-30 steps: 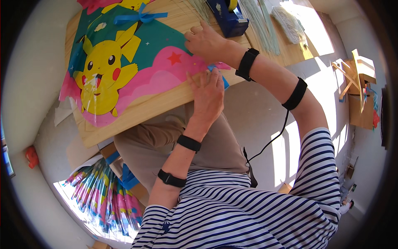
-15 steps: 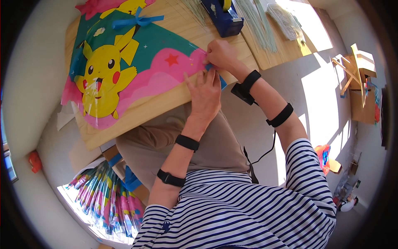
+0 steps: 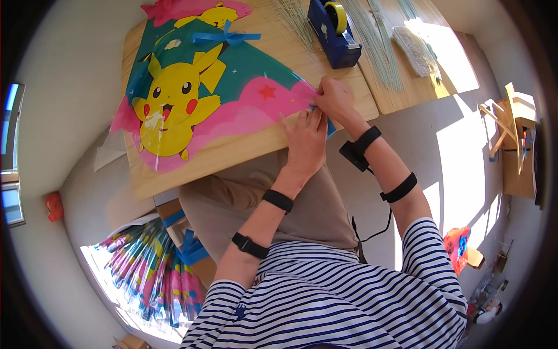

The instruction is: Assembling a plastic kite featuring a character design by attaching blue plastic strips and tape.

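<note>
Wooden tabletop (image 3: 244,157) underneath, pale and bare along the near edge. Spread flat across it, a thin plastic kite sheet (image 3: 232,99), teal and pink with a yellow cartoon creature and a blue ribbon bow (image 3: 224,38) near the top. Probably very light, limp and slick, apt to crease, slide or tear if tugged; best pinned flat with a palm and taken by pinching at a corner or edge rather than the middle.

Beyond the sheet, a blue tape dispenser (image 3: 334,32) with a yellow roll, and bundles of thin pale sticks (image 3: 372,46). On the floor at the lower left, a fan of more coloured kites (image 3: 154,273).

Left hand (image 3: 305,142) laid open, fingers flat, pressing on the sheet's right corner. Right hand (image 3: 336,100) just beside it, touching, fingertips pinched closed on that corner's edge; whether on a bit of tape or only the plastic, cannot tell. Corner directly under both hands, rest of the sheet stretching away to the left.
</note>
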{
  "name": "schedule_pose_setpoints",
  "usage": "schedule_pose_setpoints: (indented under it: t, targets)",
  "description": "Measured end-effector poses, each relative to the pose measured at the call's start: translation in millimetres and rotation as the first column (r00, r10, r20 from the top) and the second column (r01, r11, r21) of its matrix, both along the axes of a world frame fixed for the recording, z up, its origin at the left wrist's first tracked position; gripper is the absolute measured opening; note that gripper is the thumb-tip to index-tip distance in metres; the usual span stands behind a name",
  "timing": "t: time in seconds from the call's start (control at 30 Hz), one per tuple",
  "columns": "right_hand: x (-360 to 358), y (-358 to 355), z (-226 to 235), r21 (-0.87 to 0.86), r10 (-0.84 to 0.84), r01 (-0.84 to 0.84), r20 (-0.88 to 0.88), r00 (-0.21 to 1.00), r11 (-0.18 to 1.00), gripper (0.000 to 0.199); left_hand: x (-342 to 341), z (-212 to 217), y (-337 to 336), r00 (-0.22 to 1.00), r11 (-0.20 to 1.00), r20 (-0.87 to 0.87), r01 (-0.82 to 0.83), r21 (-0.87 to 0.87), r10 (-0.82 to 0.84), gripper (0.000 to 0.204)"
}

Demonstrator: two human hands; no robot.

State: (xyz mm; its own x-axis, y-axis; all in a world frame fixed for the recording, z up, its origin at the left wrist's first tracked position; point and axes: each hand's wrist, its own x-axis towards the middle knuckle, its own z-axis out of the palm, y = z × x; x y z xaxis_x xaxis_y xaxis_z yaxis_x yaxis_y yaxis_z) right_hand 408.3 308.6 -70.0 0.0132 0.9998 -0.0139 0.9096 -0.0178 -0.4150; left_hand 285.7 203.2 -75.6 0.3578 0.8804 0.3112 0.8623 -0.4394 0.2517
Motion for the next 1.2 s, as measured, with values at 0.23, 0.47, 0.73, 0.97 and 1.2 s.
schedule_pose_setpoints:
  t: [0.23, 0.47, 0.73, 0.97, 1.2]
  targets:
    - [18.9, 10.4, 3.3, 0.189, -0.018, -0.008, 0.135, 0.991, 0.982, 0.013, -40.1, 19.0, -6.1, 0.961, 0.991, 0.255, 0.122, -0.05, -0.105, 0.068]
    - [42.1, 39.1, 71.5, 0.477, -0.211, -0.049, 0.476, 0.853, 0.877, 0.008, -218.9, 9.4, -7.4, 0.929, 0.928, -0.089, -0.366, -0.069, 0.359, 0.06]
    - [6.3, 38.3, 77.6, 0.561, -0.175, -0.251, 0.597, 0.783, 0.789, 0.008, -183.4, 14.9, -29.3, 0.905, 0.902, -0.214, -0.404, -0.155, 0.368, 0.063]
    - [-32.0, -4.2, 54.9, 0.4, 0.07, -0.267, 0.443, 0.894, 0.877, 0.007, -130.1, 13.5, -9.7, 0.957, 0.94, -0.031, -0.291, -0.177, 0.29, 0.064]
    - [-66.8, -14.8, 68.8, 0.033, 0.283, -0.305, 0.295, 0.913, 0.952, 0.023, -134.1, 5.6, -6.2, 0.967, 0.954, 0.051, -0.238, -0.184, 0.251, 0.064]
